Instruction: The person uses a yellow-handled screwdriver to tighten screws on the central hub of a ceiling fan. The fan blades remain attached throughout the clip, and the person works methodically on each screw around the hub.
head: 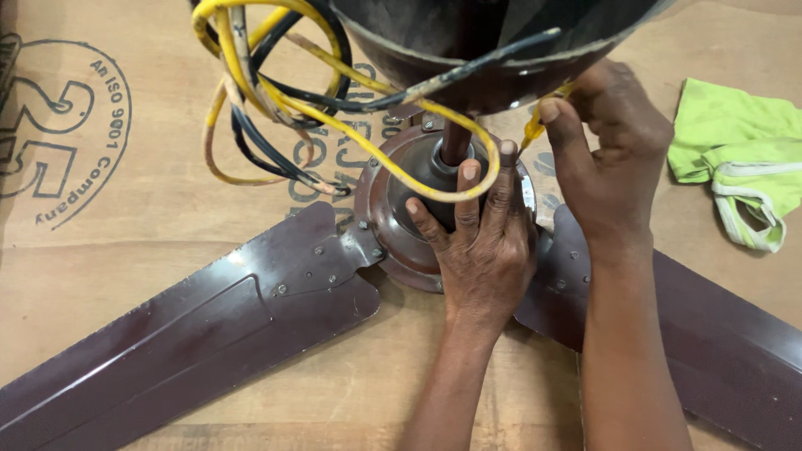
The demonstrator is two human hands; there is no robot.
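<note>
A dark maroon ceiling fan lies on brown cardboard, its round motor hub (386, 219) in the middle. My left hand (480, 242) rests on the hub with fingers spread around the central rod (455, 140). Higher and to the right, my right hand (606, 159) pinches a yellow wire (532, 129) between thumb and fingers, just under the dark canopy cup (434, 38). A tangle of yellow and black wires (267, 92) loops out of the cup to the upper left.
One fan blade (167, 342) stretches to the lower left, another (727, 351) to the lower right under my right forearm. A crumpled green cloth (739, 159) lies at the right. The printed cardboard sheet (125, 225) covers the whole surface.
</note>
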